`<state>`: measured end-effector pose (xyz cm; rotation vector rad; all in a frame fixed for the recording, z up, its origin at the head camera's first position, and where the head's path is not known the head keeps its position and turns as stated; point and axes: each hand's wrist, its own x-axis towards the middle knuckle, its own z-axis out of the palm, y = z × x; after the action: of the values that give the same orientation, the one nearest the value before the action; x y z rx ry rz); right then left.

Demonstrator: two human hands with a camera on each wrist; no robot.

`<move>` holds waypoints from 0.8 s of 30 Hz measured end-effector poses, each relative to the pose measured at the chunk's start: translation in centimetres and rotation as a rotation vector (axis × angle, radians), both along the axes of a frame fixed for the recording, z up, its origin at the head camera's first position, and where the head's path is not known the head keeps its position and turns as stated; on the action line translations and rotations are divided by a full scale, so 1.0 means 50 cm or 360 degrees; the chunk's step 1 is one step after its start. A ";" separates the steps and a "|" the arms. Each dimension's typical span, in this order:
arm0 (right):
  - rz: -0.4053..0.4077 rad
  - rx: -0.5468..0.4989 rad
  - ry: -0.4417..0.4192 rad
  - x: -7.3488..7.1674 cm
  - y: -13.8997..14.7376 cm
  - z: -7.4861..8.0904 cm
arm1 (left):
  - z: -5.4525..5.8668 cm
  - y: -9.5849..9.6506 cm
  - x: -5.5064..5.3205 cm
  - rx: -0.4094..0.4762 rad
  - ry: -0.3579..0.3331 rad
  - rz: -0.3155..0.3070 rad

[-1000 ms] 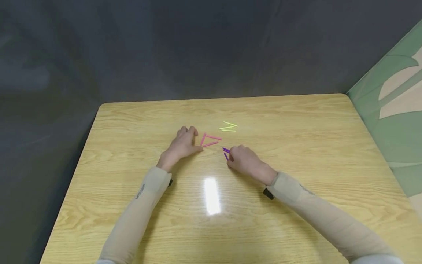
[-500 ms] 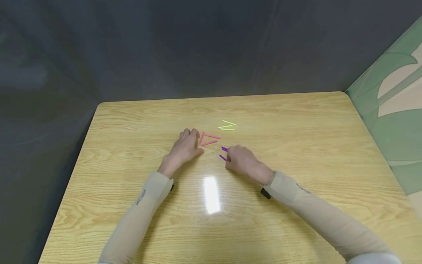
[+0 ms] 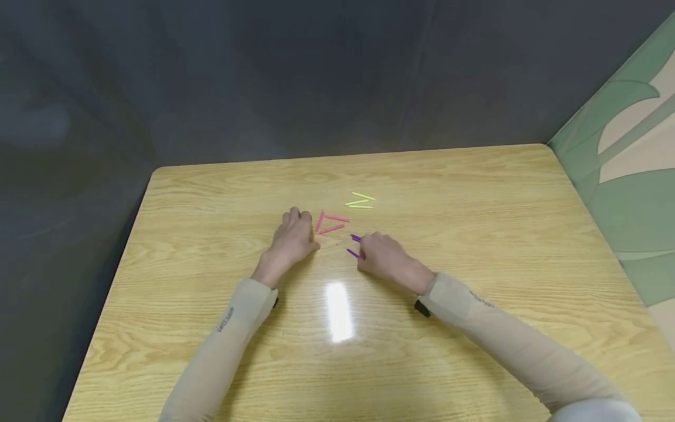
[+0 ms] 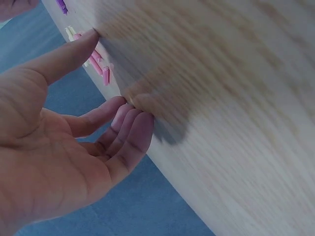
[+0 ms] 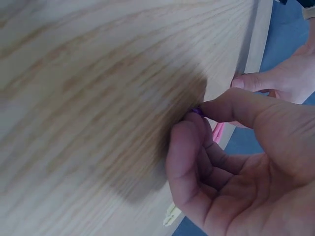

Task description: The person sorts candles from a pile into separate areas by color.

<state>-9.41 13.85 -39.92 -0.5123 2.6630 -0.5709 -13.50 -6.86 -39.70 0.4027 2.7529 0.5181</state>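
Observation:
My right hand [image 3: 387, 258] pinches a thin purple stick [image 3: 353, 253] between thumb and fingertips, low over the table. Another pair of purple sticks [image 3: 355, 238] pokes out beyond its knuckles, partly hidden by the hand. In the right wrist view only a small purple end [image 5: 198, 111] shows at the fingertips. My left hand [image 3: 290, 240] rests its fingertips on the table, fingers loosely bent and thumb apart, holding nothing. Just right of it lie three pink sticks [image 3: 332, 228], arranged like a triangle with an open right side. Three yellow sticks [image 3: 361, 206] lie farther back in a zigzag.
The wooden table [image 3: 453, 193] has rounded far corners. Behind it hangs a dark curtain-like backdrop [image 3: 316, 82], and a green and beige patterned panel [image 3: 633, 217] stands along the right side. A bright light reflection [image 3: 339, 310] shows on the tabletop between the forearms.
The lower purple stick at my right hand has turned and shifted left, away from the other purple ones. My left hand has drawn slightly back from the pink sticks. The head view has shifted a little.

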 end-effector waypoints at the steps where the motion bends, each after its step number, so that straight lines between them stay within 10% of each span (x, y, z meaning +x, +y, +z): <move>1: -0.0003 -0.0005 -0.0014 -0.001 0.001 0.000 | -0.001 0.000 0.001 0.0000 0.0002 0.0001; 24: -0.0102 -0.0163 -0.0094 -0.021 0.030 0.013 | 0.003 0.007 0.002 -0.0067 -0.0050 0.0007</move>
<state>-10.46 15.37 -39.28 -0.4333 2.6125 -0.7328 -13.39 -6.50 -39.53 0.3756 2.7297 0.4629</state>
